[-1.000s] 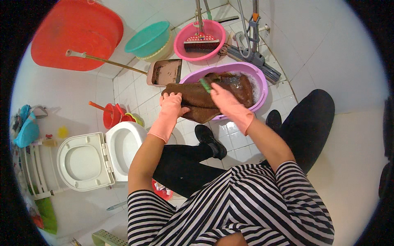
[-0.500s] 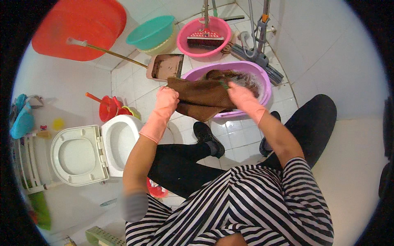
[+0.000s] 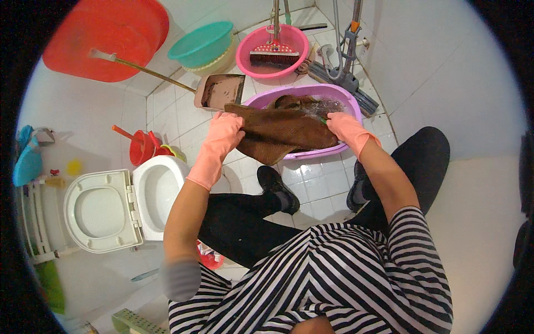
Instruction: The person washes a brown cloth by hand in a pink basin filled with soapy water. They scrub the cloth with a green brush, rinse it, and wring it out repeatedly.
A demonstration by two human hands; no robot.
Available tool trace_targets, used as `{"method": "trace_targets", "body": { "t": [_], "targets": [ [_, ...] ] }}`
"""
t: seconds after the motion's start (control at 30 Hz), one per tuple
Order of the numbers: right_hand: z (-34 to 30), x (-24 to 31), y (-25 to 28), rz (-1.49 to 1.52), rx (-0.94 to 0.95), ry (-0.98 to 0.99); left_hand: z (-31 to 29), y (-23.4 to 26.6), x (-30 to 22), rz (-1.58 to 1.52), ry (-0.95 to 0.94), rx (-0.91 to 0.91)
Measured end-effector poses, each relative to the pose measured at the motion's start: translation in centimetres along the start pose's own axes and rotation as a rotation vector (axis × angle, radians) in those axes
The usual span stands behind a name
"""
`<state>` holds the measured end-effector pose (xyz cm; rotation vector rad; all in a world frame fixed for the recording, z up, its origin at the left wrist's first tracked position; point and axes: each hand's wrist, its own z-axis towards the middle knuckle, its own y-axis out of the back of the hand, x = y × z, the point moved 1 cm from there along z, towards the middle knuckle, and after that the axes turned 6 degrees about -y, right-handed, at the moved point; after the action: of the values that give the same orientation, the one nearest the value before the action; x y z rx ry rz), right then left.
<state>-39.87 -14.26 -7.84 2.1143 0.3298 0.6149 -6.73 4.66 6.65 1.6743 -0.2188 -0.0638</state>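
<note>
I have the left hand (image 3: 223,134), in a pink rubber glove, clamped on the left end of the brown cloth (image 3: 281,129), thumb and fingers pinched together on its edge. The cloth is stretched across the purple tub (image 3: 314,154), its left part hanging out past the rim and a corner drooping on the near side. More brown fabric lies bunched inside the tub, with sudsy water (image 3: 334,105) toward its right end.

The right hand (image 3: 346,129), gloved the same way, is above the tub's right part, at the cloth's right side. I see its fingers curled around a small green tool (image 3: 324,120); they hide most of it, so I can't tell its full shape.

Just left of the tub I make out a dustpan (image 3: 221,92) on a long handle. Beyond the tub stands a pink basin (image 3: 241,61) with a broom head (image 3: 274,58) in it, and a teal basin (image 3: 200,45) is farther off to the left. A gray mop (image 3: 340,79) leans near the tub's far right end. The white toilet (image 3: 160,192) is well left of the tub, on the near side.
</note>
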Motion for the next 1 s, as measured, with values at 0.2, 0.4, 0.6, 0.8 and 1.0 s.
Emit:
{"method": "trace_targets", "body": {
  "t": [0.2, 0.4, 0.6, 0.8, 1.0],
  "targets": [
    [-0.8, 1.0, -0.4, 0.51, 0.013, -0.092, 4.1, -2.7, -5.0, 0.063, -0.034, 0.313],
    [-0.3, -2.1, 2.7, 0.87, -0.276, -0.066, 8.1, -4.1, -4.4, -0.312, 0.193, 0.112],
    [-5.1, 1.3, 9.1, 1.241, -0.258, -0.146, 10.9, 0.9, -8.9, -1.055, 0.622, -0.143],
    [-8.7, 3.0, 15.5, 1.102, -0.338, 0.118, 15.7, -3.5, -13.1, -1.323, 0.45, -0.291],
    [-15.3, 2.2, 23.5, 0.793, -0.46, 0.152, 16.3, -4.5, -19.9, -0.297, 0.033, 0.27]
  ]
}}
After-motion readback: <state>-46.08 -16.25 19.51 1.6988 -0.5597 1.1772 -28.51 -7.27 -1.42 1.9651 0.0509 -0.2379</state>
